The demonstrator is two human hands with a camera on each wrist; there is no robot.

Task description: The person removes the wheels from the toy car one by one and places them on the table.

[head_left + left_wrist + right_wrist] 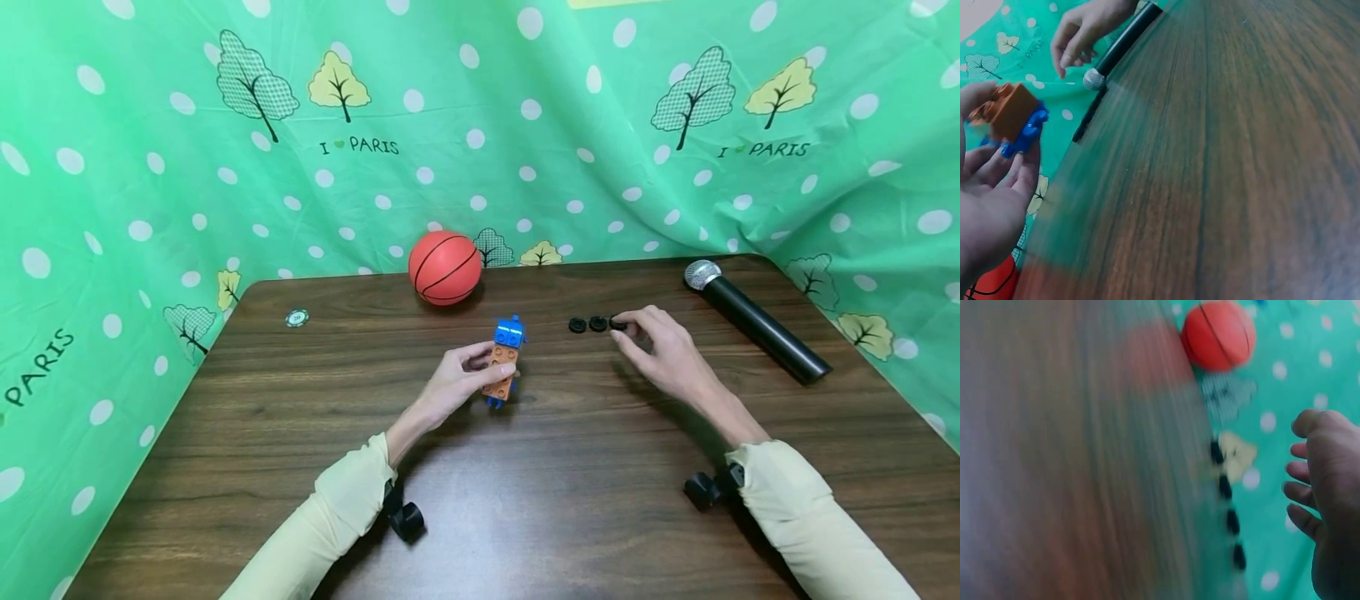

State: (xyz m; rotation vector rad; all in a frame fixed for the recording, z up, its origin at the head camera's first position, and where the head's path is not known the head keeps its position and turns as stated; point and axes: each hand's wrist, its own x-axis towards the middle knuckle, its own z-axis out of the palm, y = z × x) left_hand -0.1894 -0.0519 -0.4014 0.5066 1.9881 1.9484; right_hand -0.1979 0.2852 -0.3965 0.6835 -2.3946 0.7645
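Note:
My left hand [453, 382] grips a building-block toy [503, 355] of studded orange bricks with a blue studded block at its far end. The left wrist view shows the orange brick [1015, 114] over a blue part with rounded knobs, the fingers beneath it. Above the table's far right half, my right hand [667, 350] has its fingers loosely bent with nothing between them. By its fingertips lie small black round pieces [577, 325] in a row, one partly hidden by the fingers in the head view. Several such black pieces [1225, 486] line up in the right wrist view.
A red basketball [445, 267] sits at the table's back edge. To the right lies a black microphone [765, 327] with a silver head. A poker chip [297, 317] is at the far left. Behind the wooden table [300, 417] hangs a green dotted cloth [450, 75].

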